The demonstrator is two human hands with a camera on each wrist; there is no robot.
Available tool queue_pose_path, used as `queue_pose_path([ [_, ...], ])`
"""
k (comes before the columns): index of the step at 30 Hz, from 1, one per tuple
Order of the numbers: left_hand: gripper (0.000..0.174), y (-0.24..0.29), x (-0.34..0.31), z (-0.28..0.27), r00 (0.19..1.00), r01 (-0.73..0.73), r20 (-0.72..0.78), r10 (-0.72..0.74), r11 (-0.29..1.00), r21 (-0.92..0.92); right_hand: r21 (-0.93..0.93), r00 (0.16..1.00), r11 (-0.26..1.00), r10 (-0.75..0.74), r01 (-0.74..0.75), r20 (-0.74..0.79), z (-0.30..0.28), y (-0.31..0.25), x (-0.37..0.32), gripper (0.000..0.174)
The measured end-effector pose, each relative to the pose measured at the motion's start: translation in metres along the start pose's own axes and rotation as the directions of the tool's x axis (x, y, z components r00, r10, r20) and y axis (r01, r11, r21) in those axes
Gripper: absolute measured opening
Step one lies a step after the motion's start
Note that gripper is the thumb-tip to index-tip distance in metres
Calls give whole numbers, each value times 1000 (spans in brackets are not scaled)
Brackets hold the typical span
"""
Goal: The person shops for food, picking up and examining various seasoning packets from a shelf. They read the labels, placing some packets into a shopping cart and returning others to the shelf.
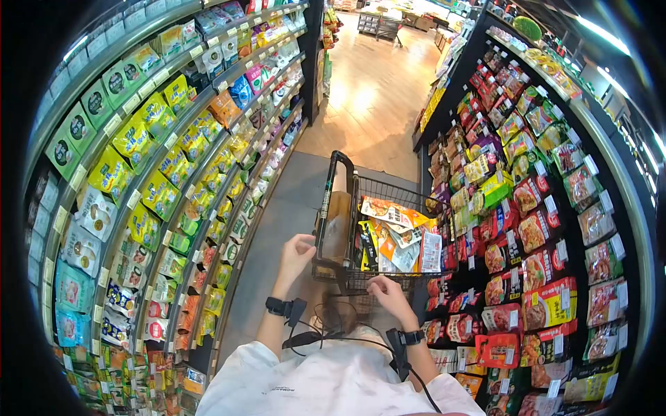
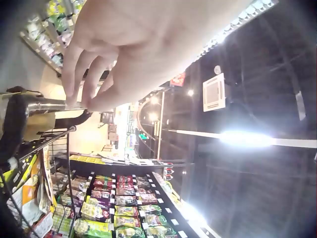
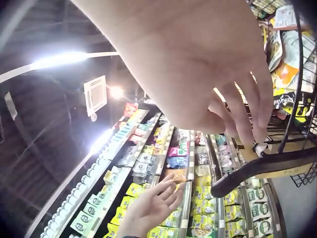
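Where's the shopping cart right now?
Head view: the shopping cart is ahead of the person, slightly right of centre, beside the right-hand rack. The left hand is nearest its left side, the right hand its near side.

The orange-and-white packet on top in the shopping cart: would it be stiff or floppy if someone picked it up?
The orange-and-white packet looks thin and flat, so it would probably bend rather than stay stiff. That flat shape should keep it from rolling, though its shiny surface might slide.

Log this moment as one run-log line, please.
Left hand: open, beside cart handle | Right hand: near basket rim, contact unclear | Packets: in basket | Shelves: stocked, both sides
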State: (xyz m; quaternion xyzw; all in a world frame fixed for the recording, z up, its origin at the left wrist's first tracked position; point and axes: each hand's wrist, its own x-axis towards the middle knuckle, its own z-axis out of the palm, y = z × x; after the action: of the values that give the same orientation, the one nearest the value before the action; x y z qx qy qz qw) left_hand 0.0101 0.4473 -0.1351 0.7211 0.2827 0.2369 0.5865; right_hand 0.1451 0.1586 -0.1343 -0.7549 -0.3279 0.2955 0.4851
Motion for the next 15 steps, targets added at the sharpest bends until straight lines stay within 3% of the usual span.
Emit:
queue_pose_path([
  [3,58,-48,37,23,983,45,-179,-29,995,85,91,992,991,90,-98,91,0,31,46,18],
  [4,81,-33,44,25,973,143,-203,-112,979,148,148,990,983,92,-107,106,0,44,63,19],
  [7,90,-52,81,47,955,177,-276,-108,955,239,-8,987,988,152,-152,59,-1,78,115,22],
  [8,92,-68,94,58,948,210,-297,-116,928,306,-172,994,981,99,-88,56,0,106,138,24],
  [11,88,-53,116,60,971,240,-50,-234,941,238,-361,992,929,-38,80,121,14,141,189,25],
  [12,66,-75,122,72,984,172,-91,-155,960,220,-395,983,913,-37,106,179,14,137,198,25],
  [15,37,-84,133,83,933,361,-13,-361,930,62,-503,886,845,84,179,457,19,148,226,22],
])
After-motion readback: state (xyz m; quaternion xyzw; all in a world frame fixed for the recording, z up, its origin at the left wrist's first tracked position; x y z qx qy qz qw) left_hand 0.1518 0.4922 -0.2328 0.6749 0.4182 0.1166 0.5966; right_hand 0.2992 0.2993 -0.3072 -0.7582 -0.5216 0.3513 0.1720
